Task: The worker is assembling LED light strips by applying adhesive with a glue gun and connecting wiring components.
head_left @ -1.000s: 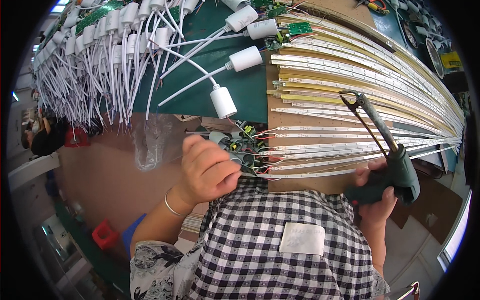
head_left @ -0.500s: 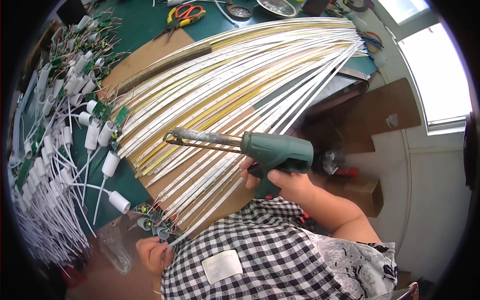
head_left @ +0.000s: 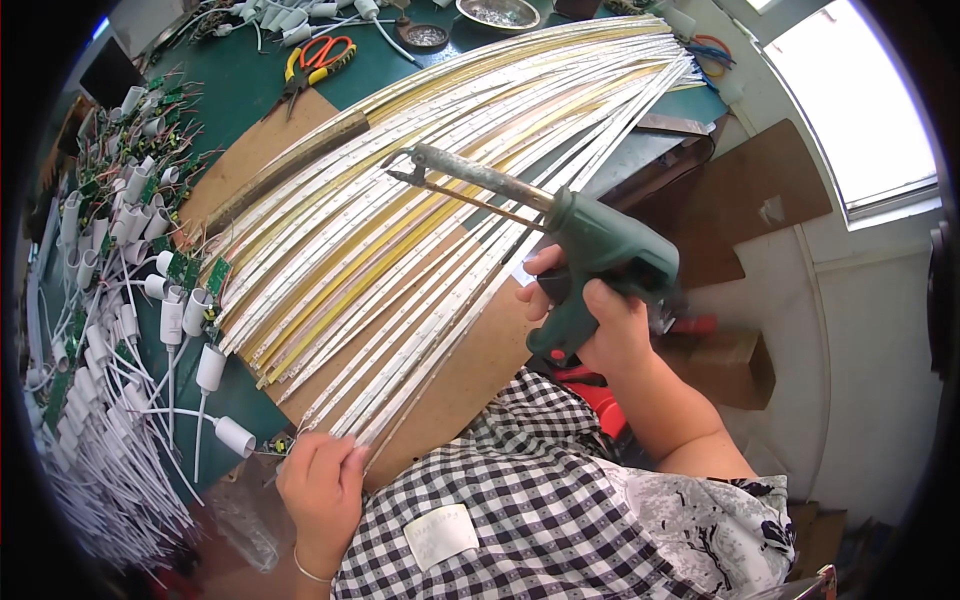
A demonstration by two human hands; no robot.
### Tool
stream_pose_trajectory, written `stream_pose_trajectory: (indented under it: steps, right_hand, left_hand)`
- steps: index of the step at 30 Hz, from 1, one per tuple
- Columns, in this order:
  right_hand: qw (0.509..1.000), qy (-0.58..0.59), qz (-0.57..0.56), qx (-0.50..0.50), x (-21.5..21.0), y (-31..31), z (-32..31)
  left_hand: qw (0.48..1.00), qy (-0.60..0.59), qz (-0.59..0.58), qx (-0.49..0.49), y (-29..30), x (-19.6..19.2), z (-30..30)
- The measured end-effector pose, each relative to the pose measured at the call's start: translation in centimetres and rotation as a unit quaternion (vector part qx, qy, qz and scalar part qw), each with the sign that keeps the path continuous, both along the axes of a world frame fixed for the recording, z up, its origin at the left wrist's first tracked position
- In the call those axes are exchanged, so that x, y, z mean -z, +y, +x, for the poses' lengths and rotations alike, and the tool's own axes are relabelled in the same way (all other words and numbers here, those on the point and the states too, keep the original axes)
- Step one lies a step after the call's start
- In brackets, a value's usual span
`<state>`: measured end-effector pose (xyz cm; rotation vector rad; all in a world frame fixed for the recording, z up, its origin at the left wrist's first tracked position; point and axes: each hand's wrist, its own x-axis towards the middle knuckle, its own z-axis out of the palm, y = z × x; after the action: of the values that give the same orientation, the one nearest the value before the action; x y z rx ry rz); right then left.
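Observation:
My right hand (head_left: pixel 600 315) grips the handle of a green soldering gun (head_left: pixel 560 240), whose long metal tip points left over a fan of white and yellow light strips (head_left: pixel 400 210). My left hand (head_left: pixel 322 490) rests at the near ends of those strips, fingers curled on the strip ends beside a small green circuit board (head_left: pixel 275 443). The strips lie across a brown board (head_left: pixel 470 370) on the green bench.
Many white lamp sockets with white wires (head_left: pixel 120 330) crowd the left of the green bench (head_left: pixel 240 90). Orange-handled pliers (head_left: pixel 315 60) and small metal dishes (head_left: pixel 497 12) lie at the far edge. Brown cardboard (head_left: pixel 750 200) and a window are on the right.
The view has swung further right and the strips now fan up and to the right. My right hand has lifted the soldering gun higher over the strips; my left hand stays at the strip ends.

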<state>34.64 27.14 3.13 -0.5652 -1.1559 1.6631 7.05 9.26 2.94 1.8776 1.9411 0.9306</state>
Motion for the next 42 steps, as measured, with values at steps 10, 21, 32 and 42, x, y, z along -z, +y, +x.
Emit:
stream_pose_trajectory:
  steps: [10, 21, 32, 42]
  right_hand:
    - [0.975, 0.086, -0.188, -0.085, 0.2, -1.9, -2.7]
    - [0.952, 0.086, -0.265, -0.130, 0.2, -4.0, -8.7]
    - [0.931, 0.014, -0.256, -0.259, 1.7, -4.2, -10.1]
    - [0.893, -0.405, 0.102, -0.166, -4.0, 8.6, 8.5]
  left_hand:
    - [0.995, 0.069, 0.039, 0.057, 4.8, -0.3, 1.7]
    - [0.990, -0.045, 0.031, 0.129, 5.2, 0.7, 1.3]
    - [0.994, -0.048, -0.055, 0.076, 5.4, 0.6, 2.4]
    - [0.997, -0.053, -0.017, 0.050, 4.8, 1.4, 2.3]
